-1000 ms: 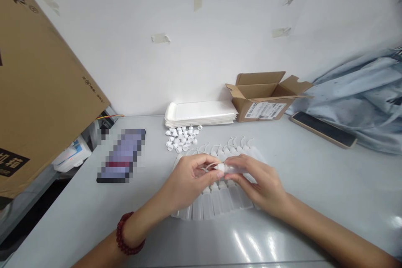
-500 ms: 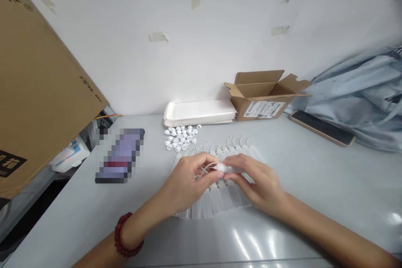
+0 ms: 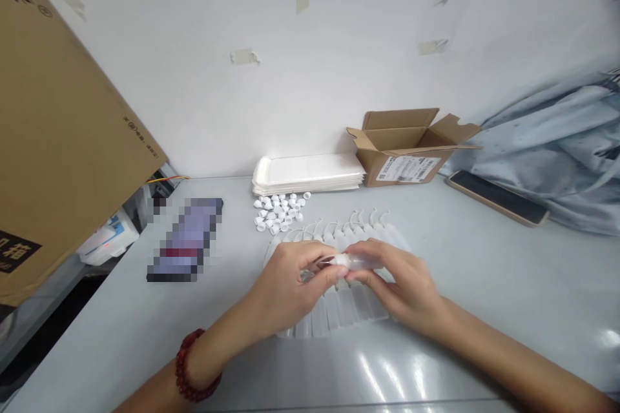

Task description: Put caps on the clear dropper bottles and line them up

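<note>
My right hand (image 3: 404,284) grips a small translucent plastic bottle (image 3: 361,261) lying sideways, neck pointing left. My left hand (image 3: 290,290), with a red bead bracelet on the wrist, pinches the bottle's white tip and its thin looped tether at the neck. Both hands hover over a row of several similar clear bottles (image 3: 339,306) laid side by side on the grey table (image 3: 484,310). A small heap of white caps (image 3: 279,211) lies just beyond the row.
A stack of white trays (image 3: 310,174) and an open cardboard box (image 3: 407,145) stand by the wall. A phone (image 3: 496,197) lies at right beside light-blue cloth (image 3: 562,142). A blurred dark object (image 3: 186,240) lies at left under a large tilted carton (image 3: 62,122).
My left thumb and fingers have closed tighter over the bottle's tip, hiding more of the white loop. The hands stay in the same place.
</note>
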A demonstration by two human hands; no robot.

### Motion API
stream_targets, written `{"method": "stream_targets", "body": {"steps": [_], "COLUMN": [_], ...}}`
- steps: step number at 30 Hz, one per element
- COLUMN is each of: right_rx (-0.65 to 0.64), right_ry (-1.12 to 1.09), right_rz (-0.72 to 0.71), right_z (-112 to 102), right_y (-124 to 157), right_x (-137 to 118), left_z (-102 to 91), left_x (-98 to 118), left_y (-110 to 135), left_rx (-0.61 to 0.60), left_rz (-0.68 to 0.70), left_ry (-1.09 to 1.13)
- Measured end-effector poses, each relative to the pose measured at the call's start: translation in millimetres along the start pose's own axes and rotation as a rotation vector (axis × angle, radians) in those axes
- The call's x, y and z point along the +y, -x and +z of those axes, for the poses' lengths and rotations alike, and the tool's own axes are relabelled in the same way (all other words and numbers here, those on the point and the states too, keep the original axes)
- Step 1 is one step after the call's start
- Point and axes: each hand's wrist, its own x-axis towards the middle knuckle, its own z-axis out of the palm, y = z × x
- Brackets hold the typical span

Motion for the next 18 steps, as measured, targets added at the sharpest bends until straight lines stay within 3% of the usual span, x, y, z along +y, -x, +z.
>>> {"method": "stream_targets", "body": {"steps": [4, 8, 12, 18], "right_rx": [0.010, 0.009, -0.008, -0.025], "right_ry": [0.015, 0.025, 0.010, 0.005], "right_rz": [0.016, -0.018, -0.101, -0.169], "right_z": [-0.2, 1.7, 2.4, 1.4], "right_y": [-1.2, -2.3, -1.7, -0.8], "right_x": [0.6, 5.4, 9.5, 6.8], "left_z": [1.6, -0.1, -3.9, -6.0], "left_x": [-0.6, -2.9, -3.7, -3.3], "left_y": [-0.1, -0.9, -4.8, -6.0], "left_rx": [0.066, 0.052, -0.048, -0.095], "left_rz": [0.073, -0.060, -0.208, -0.246], "left_ry": [-0.062, 0.152, 0.265, 0.317]}}
